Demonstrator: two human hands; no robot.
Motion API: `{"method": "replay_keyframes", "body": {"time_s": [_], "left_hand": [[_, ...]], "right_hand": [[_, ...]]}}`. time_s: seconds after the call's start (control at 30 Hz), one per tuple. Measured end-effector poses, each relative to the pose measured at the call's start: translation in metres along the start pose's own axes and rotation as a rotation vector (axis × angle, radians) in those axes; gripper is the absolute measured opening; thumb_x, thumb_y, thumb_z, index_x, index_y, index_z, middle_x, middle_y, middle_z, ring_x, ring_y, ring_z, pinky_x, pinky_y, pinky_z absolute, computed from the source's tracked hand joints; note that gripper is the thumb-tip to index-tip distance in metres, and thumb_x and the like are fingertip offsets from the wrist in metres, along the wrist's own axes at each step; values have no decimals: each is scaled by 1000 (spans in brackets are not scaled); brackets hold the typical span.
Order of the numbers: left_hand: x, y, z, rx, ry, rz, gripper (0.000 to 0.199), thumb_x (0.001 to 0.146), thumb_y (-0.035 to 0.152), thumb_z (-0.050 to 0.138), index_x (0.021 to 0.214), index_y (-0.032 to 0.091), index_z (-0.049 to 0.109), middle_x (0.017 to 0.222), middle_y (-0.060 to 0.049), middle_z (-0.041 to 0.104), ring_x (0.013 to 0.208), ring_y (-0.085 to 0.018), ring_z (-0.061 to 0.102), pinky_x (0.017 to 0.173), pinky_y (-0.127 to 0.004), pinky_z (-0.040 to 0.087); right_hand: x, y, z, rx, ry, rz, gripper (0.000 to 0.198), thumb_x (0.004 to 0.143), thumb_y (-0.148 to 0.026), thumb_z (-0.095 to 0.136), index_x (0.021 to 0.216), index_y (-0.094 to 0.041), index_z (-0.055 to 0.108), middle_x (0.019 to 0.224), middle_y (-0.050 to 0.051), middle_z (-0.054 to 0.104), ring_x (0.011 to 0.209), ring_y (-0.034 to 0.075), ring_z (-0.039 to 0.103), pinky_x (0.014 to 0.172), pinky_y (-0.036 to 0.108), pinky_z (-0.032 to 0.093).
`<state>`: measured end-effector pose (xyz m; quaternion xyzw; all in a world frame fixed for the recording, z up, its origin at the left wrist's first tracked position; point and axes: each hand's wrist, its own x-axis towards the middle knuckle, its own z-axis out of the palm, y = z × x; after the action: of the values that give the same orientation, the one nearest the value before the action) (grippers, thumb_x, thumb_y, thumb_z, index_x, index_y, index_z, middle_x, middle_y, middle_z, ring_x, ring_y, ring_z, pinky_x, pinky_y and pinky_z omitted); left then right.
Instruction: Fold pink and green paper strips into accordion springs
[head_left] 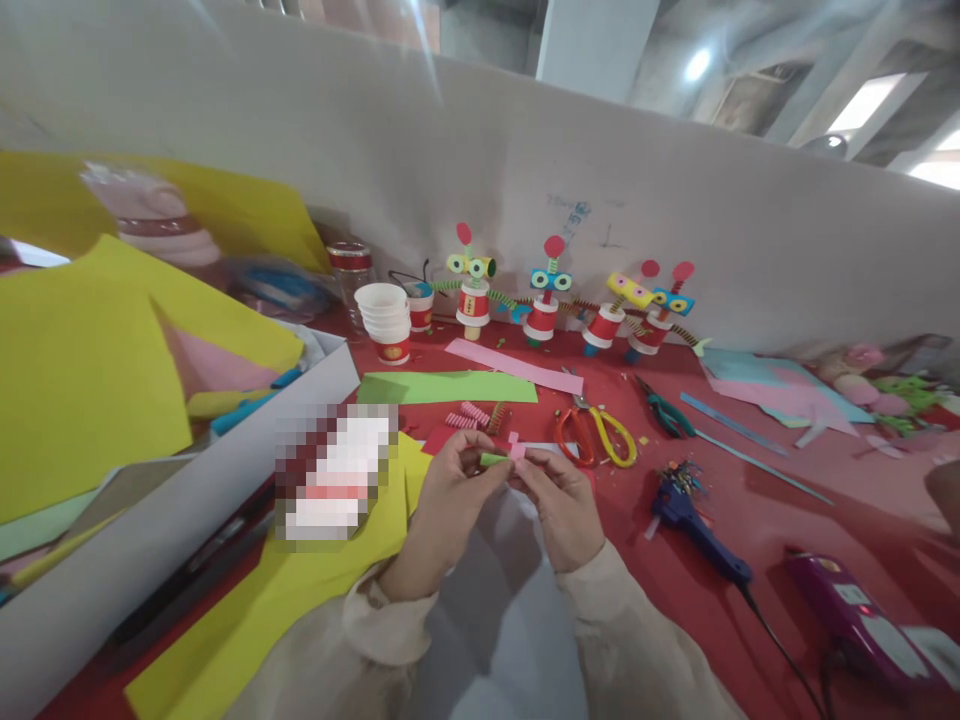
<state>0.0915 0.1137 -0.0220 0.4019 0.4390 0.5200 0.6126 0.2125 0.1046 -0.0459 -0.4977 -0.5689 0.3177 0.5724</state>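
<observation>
My left hand (459, 492) is closed in a pinch on a small green paper strip (492, 460). Close beside it, my right hand (559, 492) pinches a small pink paper strip (517, 450); the strips meet between my fingertips, but whether they are joined I cannot tell. Just beyond my fingers lie pink and brown folded paper springs (474, 413). Scissors (596, 432) with red and yellow handles rest beyond my right hand. A green paper strip (450, 387) and a long pink paper strip (517, 366) lie farther back.
Several paper-cup figures (472, 302) stand along the white wall, near stacked paper cups (384, 322). On the right are green-handled pliers (664, 408), a blue glue gun (697, 530) with its cord, and a purple device (855, 610). A white box (225, 480) of coloured paper occupies the left.
</observation>
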Motion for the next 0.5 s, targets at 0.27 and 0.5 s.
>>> {"method": "replay_keyframes", "body": {"time_s": [0.27, 0.5], "left_hand": [[0, 9, -2, -79, -27, -116, 27, 59, 21, 71, 81, 18, 55, 67, 2, 61, 64, -13, 58, 64, -25, 42], [0, 9, 0, -74, -47, -121, 24, 60, 19, 67, 81, 17, 56, 68, 1, 62, 65, -13, 58, 65, -26, 42]], "right_hand": [[1, -1, -3, -94, -23, -55, 19, 79, -25, 55, 90, -30, 69, 78, 2, 71, 70, 19, 68, 55, 29, 53], [1, -1, -5, -29, -37, 30, 22, 78, -26, 55, 90, -37, 70, 81, 3, 73, 69, 20, 69, 56, 31, 53]]}}
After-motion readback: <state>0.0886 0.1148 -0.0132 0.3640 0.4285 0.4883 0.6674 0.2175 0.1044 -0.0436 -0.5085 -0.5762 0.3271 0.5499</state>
